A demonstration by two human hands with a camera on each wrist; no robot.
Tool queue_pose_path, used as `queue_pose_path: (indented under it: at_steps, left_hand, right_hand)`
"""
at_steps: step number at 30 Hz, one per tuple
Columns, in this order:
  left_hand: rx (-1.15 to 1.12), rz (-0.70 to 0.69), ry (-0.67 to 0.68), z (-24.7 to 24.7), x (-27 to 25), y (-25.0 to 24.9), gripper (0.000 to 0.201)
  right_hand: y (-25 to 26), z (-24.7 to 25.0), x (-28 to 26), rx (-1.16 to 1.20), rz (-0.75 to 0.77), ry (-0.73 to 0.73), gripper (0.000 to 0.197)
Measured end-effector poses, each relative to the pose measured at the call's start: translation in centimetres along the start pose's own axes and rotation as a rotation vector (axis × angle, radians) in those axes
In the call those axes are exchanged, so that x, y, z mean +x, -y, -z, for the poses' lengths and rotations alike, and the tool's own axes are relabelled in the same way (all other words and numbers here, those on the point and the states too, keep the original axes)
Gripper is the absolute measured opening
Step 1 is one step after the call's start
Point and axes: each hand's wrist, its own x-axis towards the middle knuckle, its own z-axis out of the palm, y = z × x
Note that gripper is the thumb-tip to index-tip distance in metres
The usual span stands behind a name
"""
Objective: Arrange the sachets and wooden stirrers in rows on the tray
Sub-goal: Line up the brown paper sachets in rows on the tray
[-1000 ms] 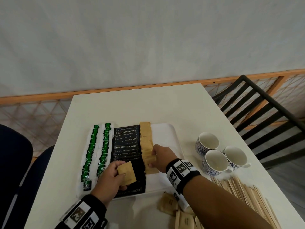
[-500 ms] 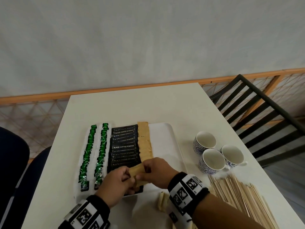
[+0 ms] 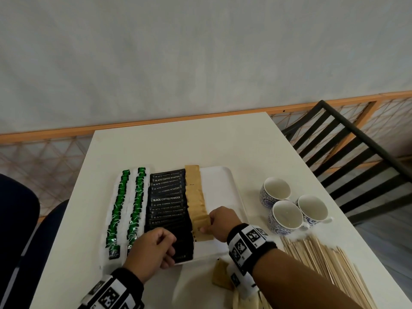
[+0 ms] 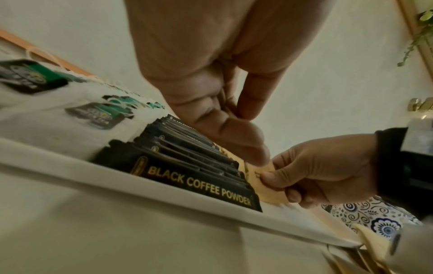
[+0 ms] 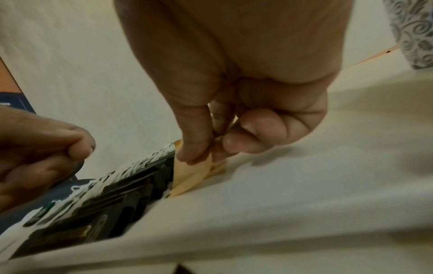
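Right hand [image 3: 220,221] pinches a brown sachet [image 3: 201,228] at the near end of the brown row. Left hand [image 3: 153,250], fingers curled and empty, hovers over the black sachets [image 3: 167,198]. Tray [image 3: 219,192]: bare strip along the right rim. Stirrers [image 3: 323,264] lie on the white table [image 3: 200,143], right of the tray

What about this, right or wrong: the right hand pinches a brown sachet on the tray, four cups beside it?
Wrong: the head view shows three cups, not four. The right hand does pinch a brown sachet on the tray.
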Motion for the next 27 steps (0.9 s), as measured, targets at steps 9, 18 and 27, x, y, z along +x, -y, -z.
queue_pose_path:
  at_steps: [9,18,27]
  left_hand:
    - [0.036,0.013,-0.004,0.1,-0.4,1.3,0.017]
    - [0.069,0.003,0.006,0.3,-0.6,1.6,0.018]
    - [0.094,-0.016,0.041,-0.4,-1.6,1.4,0.018]
  right_hand:
    - [0.4,-0.9,0.2,-0.091,-0.053,-0.056,0.037]
    - [-0.3,2.5,-4.3,-0.186,0.116,-0.027,0.035]
    - [-2.4,-0.6,-8.6,-0.671,0.14,0.017,0.037]
